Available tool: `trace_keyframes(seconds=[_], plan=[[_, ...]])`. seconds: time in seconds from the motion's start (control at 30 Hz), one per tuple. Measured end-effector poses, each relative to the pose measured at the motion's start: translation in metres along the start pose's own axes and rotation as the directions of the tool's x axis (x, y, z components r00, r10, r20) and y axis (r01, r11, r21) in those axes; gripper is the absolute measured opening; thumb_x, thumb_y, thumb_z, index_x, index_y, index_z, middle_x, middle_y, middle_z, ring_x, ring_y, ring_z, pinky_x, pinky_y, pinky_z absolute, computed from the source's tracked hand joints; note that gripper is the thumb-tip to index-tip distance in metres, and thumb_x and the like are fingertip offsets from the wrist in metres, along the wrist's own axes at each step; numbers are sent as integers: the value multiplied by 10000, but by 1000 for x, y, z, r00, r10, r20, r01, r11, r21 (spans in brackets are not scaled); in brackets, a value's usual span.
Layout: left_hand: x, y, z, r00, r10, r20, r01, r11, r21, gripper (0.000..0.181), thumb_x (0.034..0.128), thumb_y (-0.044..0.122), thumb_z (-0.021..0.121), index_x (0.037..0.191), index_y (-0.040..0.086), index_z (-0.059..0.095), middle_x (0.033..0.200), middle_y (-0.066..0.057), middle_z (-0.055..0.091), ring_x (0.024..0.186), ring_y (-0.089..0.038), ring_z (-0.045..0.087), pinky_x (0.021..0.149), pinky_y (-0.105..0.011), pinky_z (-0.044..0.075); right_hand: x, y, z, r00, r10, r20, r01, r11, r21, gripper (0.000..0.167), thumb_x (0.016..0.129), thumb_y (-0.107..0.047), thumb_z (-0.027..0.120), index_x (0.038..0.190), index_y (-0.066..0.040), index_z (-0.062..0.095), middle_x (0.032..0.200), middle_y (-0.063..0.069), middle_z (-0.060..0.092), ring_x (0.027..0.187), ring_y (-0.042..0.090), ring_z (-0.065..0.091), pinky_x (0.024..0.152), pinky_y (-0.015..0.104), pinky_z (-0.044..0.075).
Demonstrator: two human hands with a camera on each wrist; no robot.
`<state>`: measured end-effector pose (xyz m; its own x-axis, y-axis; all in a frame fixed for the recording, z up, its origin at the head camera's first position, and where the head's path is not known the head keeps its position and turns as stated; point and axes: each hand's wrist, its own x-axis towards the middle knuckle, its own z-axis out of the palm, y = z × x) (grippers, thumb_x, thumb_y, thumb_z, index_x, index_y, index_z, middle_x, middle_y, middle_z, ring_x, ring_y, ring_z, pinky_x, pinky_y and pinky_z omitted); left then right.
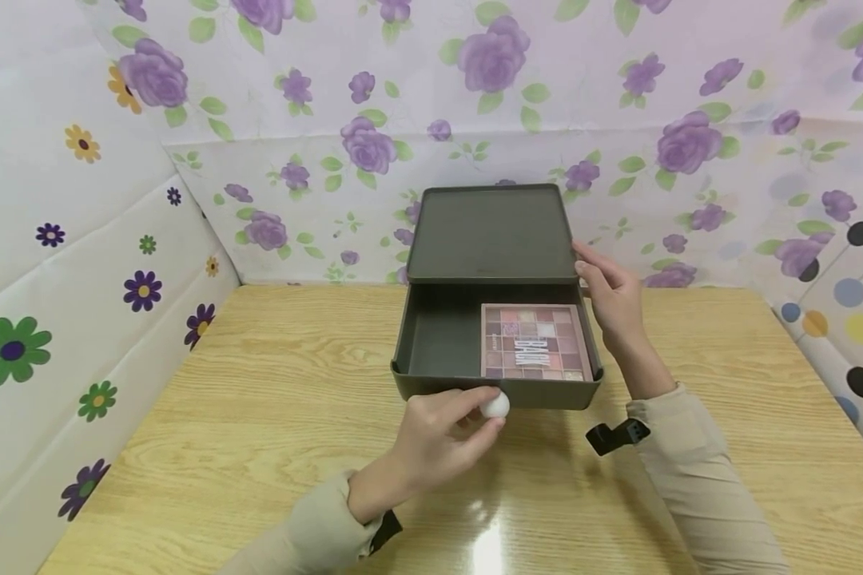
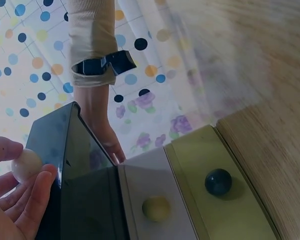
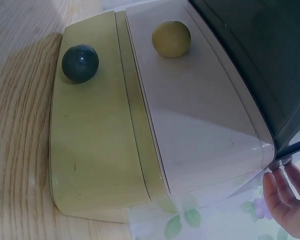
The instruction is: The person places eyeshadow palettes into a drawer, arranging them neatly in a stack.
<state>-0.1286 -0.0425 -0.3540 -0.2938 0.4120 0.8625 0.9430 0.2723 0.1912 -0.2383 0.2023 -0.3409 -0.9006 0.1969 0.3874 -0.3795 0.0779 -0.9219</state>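
A small drawer unit has its dark grey top drawer (image 1: 442,339) pulled out. An eyeshadow palette (image 1: 532,342) in pink and brown tones lies flat in the drawer's right side. At the drawer's front, my left hand (image 1: 435,443) pinches the round white knob (image 1: 496,405) between thumb and fingers; this knob (image 2: 26,166) also shows in the left wrist view. My right hand (image 1: 614,299) rests with extended fingers against the right side of the unit, near its dark grey top (image 1: 491,233). In the right wrist view its fingertips (image 3: 272,187) touch the unit's edge.
Under the top drawer sit a pale drawer (image 3: 200,120) with a yellow knob (image 3: 171,39) and a green drawer (image 3: 95,135) with a dark knob (image 3: 80,63). The unit stands on a wood-grain table (image 1: 295,383), with a flowered cloth (image 1: 295,208) behind.
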Motion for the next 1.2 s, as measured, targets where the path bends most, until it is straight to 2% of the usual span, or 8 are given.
trace_keyframes(seconds=[0.3,0.57,0.83,1.1,1.2], plan=[[6,-8,3,1000,19,5,-19,999,31,199,721,48,683,905,-23,650,684,-47,653,513,-60,553,534,-72,427,1,-1,0,1000,2,26,-4,999,50,344,901,-129,529,1217,3,559,1253,36,548,1125,118,505,723,186,483],[9,-16,10,999,-39,25,38,999,30,194,724,54,686,899,-22,654,706,-54,662,532,-69,559,541,-83,434,1,-1,-1,999,17,27,-18,999,43,358,901,-138,528,1227,8,548,1258,15,546,1127,119,502,720,184,482],[14,-24,11,996,-86,20,86,996,9,188,728,38,676,899,-37,653,732,-76,669,545,-86,569,536,-91,437,1,-1,-2,1000,19,23,-20,999,36,353,902,-142,527,1225,-2,553,1257,1,546,1144,127,489,721,182,479],[18,-32,14,995,-99,13,99,995,1,175,731,37,670,888,-39,656,742,-80,674,545,-83,575,535,-92,438,0,-1,-2,999,29,37,-29,999,25,360,905,-163,530,1237,-27,551,1267,-17,538,1162,140,471,731,186,469],[19,-35,15,993,-119,14,119,993,-13,181,724,30,673,889,-43,656,746,-87,674,551,-90,580,534,-96,441,1,0,-2,999,31,35,-33,999,40,362,904,-157,534,1237,-15,547,1266,1,541,1120,117,502,727,186,479]])
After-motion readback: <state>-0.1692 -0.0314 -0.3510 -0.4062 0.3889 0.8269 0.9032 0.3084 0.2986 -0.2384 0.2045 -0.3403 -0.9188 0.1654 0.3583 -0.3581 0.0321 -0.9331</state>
